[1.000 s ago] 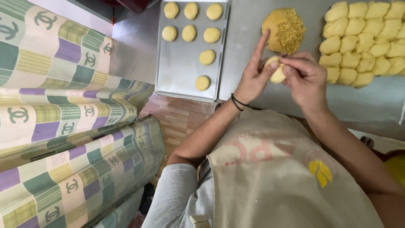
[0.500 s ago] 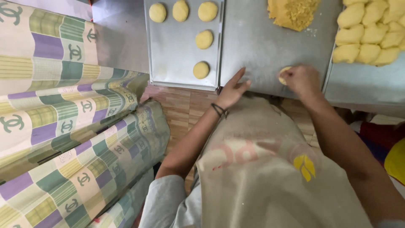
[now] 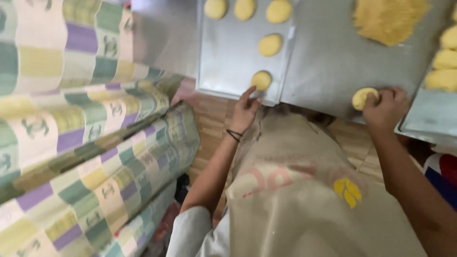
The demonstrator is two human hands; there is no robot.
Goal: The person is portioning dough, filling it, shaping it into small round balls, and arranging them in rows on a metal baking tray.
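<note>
My right hand point(image 3: 386, 107) grips a round yellow dough ball point(image 3: 362, 97) on the steel worktop point(image 3: 323, 71), near its front edge. My left hand point(image 3: 246, 110) rests with fingers apart on the front rim of a metal baking tray point(image 3: 223, 62), just below the nearest dough ball point(image 3: 261, 80) on it. Several shaped dough balls lie on that tray, another one being point(image 3: 270, 44). A heap of crumbly yellow filling point(image 3: 388, 20) lies at the far side of the worktop.
A second tray point(image 3: 426, 124) at the right carries several yellow dough pieces point(image 3: 442, 69). Stacked checked mattresses in green, purple and yellow point(image 3: 81, 138) fill the left side. A beige apron point(image 3: 304, 200) covers my lap. Wooden floor point(image 3: 209, 119) shows below the worktop.
My hands have parted: the left one moved left to the baking tray's rim, the right one stays on the dough ball. The view has tilted down and moved closer.
</note>
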